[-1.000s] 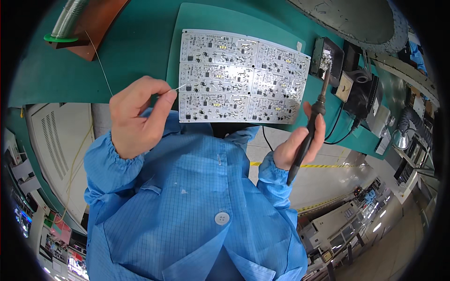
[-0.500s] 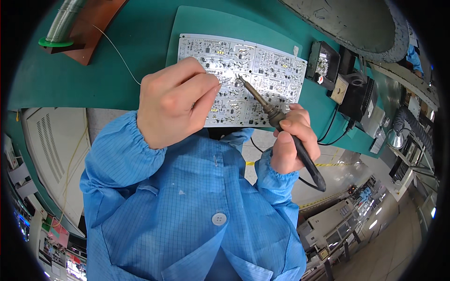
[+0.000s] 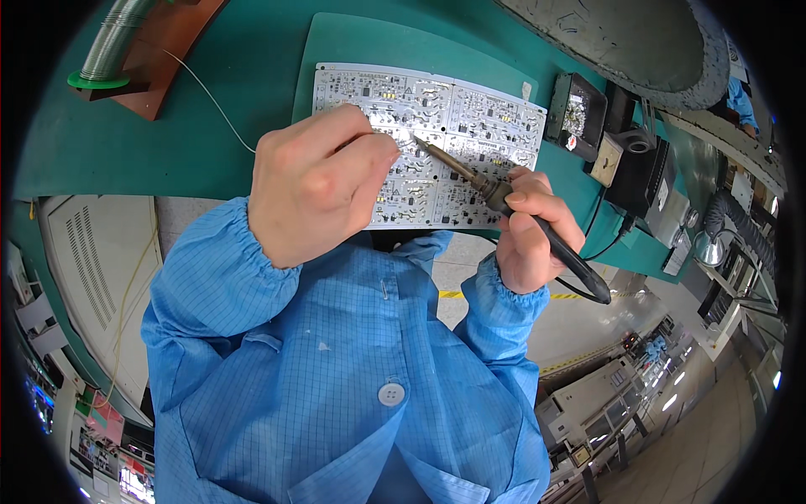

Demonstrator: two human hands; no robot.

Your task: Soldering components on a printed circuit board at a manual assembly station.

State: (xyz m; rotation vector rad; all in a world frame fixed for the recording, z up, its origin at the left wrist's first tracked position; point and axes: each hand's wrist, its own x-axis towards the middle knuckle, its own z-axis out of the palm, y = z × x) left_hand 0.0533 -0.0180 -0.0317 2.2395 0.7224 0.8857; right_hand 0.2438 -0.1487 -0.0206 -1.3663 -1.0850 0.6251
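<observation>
A white circuit board panel [image 3: 497, 126], crowded with small components, lies on a green mat [image 3: 395, 40]. Over its left part, my left hand [image 3: 323, 185] is closed with thumb and fingers pinched together on solder wire [image 3: 210, 97]. This thin wire runs from a spool [image 3: 111, 46] at the upper left into the hand. My right hand [image 3: 537, 231] grips the black handle of a soldering iron [image 3: 457, 166]. Its metal tip points up and left, at the middle of the panel, just right of my left fingertips. Whether the tip touches a joint is too small to tell.
Right of the panel stands a black box [image 3: 578, 116] with small shiny bits inside. A yellowish sponge [image 3: 607, 161] and a black soldering station [image 3: 651, 181] with a cable sit beyond it. A large grey duct [image 3: 621, 38] overhangs the upper right. The spool rests on a brown stand [image 3: 159, 63].
The iron's tip has shifted slightly left, and its handle has swung right and up, so it lies flatter. My right hand moved with it. My left hand has barely moved.
</observation>
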